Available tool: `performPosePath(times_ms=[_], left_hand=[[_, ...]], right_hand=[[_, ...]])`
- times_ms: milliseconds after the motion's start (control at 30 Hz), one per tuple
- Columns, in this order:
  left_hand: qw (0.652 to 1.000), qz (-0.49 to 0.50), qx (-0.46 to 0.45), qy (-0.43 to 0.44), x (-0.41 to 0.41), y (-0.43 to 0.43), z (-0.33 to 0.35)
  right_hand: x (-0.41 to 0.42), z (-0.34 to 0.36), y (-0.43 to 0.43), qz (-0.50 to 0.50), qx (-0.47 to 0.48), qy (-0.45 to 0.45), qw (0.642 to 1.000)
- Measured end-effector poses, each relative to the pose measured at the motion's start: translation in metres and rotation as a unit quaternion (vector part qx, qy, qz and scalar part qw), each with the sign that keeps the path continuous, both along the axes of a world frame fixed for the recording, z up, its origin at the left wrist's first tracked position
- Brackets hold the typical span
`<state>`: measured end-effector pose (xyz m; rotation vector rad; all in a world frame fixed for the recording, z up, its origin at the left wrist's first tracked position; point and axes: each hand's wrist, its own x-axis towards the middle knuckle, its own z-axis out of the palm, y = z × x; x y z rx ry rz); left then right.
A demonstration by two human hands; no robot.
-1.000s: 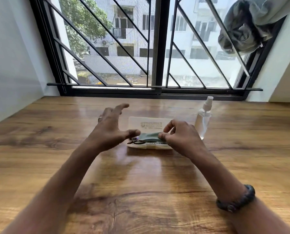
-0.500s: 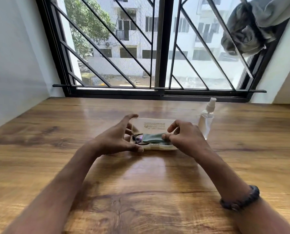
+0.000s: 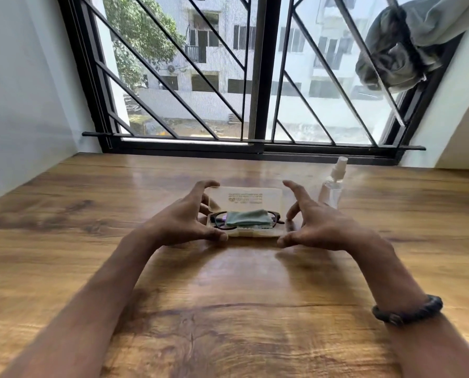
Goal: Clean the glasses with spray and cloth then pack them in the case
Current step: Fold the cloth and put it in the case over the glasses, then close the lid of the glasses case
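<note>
Glasses [image 3: 275, 217] lie in the open case [image 3: 255, 232], folded green cloth [image 3: 248, 217] laid on top of them; the lid [image 3: 248, 197] stands back toward the window, not yet shut. Case sits mid-bench, well apart from every bench [image 3: 91, 214] edge. Left hand [image 3: 184, 222] and right hand [image 3: 320, 227] flank the case ends, fingers spread wide and curled, holding nothing; whether the thumbs touch the case base, cannot tell. Risks, as judged: the cloth bunches high over the frame, so closing the lid could trap cloth in the seam or press on the lenses; the right temple end juts past the case wall and could be pinched. Spray bottle [image 3: 331, 186] stands upright just beside the right fingers, toward the far edge; a sweeping right hand could topple it. Near side and left of bench offer open room.
</note>
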<state>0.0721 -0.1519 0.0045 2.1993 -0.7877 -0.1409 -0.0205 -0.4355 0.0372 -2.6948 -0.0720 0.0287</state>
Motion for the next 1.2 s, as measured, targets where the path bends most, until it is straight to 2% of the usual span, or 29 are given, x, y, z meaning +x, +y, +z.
performPosePath(times_ms=[467,667,900,1200], left_hand=[[0.999,0.006,0.005,-0.034,-0.002,-0.003,0.000],[0.994,0.025,0.025,-0.102,-0.005,-0.007,0.005],[0.993,0.019,0.032,-0.109,-0.001,-0.005,0.001],[0.996,0.007,-0.019,-0.088,-0.003,-0.006,0.000]], right_hand=[[0.003,-0.005,0.001,0.032,0.032,-0.031,0.999],[0.009,-0.013,0.000,0.025,0.027,-0.066,0.997],[0.013,-0.018,-0.002,0.025,0.039,-0.083,0.995],[0.016,-0.021,-0.002,0.016,0.053,-0.088,0.995]])
